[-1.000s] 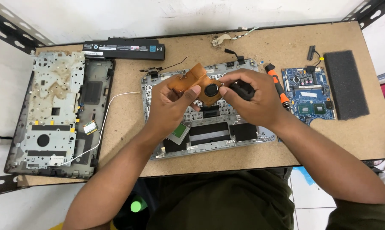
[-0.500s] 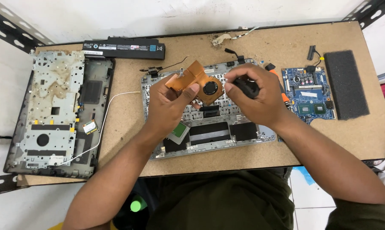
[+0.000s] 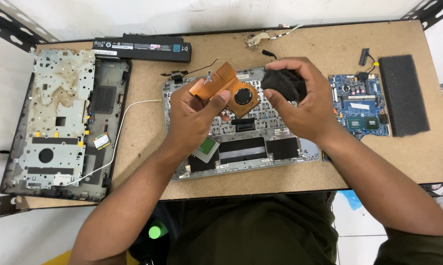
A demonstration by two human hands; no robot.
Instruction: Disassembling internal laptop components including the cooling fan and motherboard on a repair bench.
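Left grip (image 3: 198, 109) around copper cooler (image 3: 227, 87), edges exposed

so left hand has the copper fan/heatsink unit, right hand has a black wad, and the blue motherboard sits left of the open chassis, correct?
Not quite. The head view shows the blue motherboard right of the open chassis, not left. The rest holds: the left hand holds the copper fan/heatsink unit, and the right hand holds a black wad.

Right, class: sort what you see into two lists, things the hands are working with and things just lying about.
In hand:
left hand holds copper cooling fan
right hand holds black cloth

Lying about:
battery
circuit board
black foam pad
laptop base
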